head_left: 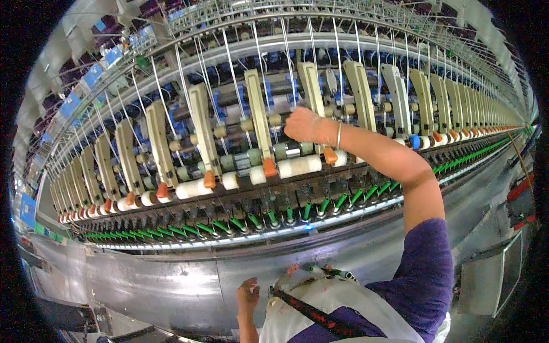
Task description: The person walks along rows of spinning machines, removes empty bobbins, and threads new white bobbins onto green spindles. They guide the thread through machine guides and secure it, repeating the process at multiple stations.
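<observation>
My right hand (300, 124) reaches up to a spinning frame, between two beige pressure arms. Its fingers are curled in a fist beside a small tan roller (275, 120); whatever they pinch is hidden. Below that hand run a white roller (301, 166) and an orange arm tip (330, 155). Low in front of my body is my left hand (247, 294), with bent fingers drawn together. I cannot make out what it holds. Beside it, green and white tubes (337, 273) stick out at the top of my white apron (286, 317).
A long row of beige arms (256, 108) curves away on both sides. Upright green bobbins (289, 214) line the rail below, above a shiny metal surface (171, 280). Thin white rods (231, 54) hang overhead. One blue tip (414, 141) stands out at right.
</observation>
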A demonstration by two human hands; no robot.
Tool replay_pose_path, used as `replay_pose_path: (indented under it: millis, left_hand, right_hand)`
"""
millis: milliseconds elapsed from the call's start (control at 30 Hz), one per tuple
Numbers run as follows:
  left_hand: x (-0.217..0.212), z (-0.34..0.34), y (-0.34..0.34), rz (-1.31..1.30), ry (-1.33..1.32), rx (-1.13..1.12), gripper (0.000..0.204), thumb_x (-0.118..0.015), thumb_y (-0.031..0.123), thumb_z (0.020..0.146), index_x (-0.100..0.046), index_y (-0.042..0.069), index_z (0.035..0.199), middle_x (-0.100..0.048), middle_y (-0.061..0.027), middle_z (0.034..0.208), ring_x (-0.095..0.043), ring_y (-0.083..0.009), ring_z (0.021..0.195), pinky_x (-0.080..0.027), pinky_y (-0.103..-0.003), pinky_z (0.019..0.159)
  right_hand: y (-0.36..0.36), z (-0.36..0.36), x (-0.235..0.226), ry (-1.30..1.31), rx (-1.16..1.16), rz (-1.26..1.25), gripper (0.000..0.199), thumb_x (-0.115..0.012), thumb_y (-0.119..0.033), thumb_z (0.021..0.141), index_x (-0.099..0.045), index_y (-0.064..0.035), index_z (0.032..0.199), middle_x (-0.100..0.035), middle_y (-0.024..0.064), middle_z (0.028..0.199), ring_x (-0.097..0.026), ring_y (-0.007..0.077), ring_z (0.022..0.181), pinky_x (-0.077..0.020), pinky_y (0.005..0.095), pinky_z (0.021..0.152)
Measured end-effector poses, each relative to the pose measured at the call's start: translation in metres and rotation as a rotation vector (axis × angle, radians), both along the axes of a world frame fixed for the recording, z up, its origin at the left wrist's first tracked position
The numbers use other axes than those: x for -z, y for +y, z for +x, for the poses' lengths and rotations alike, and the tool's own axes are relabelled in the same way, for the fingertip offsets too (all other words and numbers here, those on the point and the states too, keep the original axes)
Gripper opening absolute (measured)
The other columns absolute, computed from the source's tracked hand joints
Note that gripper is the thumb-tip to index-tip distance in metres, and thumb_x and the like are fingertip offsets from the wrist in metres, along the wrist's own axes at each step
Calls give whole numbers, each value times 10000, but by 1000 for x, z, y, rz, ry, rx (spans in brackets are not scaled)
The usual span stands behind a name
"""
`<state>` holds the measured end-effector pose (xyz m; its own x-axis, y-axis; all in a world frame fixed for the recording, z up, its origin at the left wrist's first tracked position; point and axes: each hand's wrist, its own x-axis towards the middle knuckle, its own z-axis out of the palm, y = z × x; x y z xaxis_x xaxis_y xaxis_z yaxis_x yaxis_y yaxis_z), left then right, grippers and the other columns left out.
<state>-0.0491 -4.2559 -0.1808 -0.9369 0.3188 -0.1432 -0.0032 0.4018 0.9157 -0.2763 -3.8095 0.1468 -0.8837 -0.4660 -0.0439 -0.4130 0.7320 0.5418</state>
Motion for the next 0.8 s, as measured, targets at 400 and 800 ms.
replay_pose_path:
  millis: [400,800]
  left_hand:
    - [-56,-23,107,-306,356,540,372,-662,233,781,-581,93,1116,-608,-163,1066,-595,-334,948,-492,-401,785]
    - [-10,-25,97,-193,352,698,325,-594,225,804,-577,75,1092,-594,-155,1072,-554,-341,1012,-479,-429,817]
  right_hand:
    - [-20,16,-9,-174,289,162,145,-624,-207,753,-723,-140,836,-695,51,867,-663,220,834,-489,335,672]
    - [-24,19,-9,-137,326,149,148,-657,-216,685,-722,-114,770,-692,63,796,-663,223,788,-488,336,653]
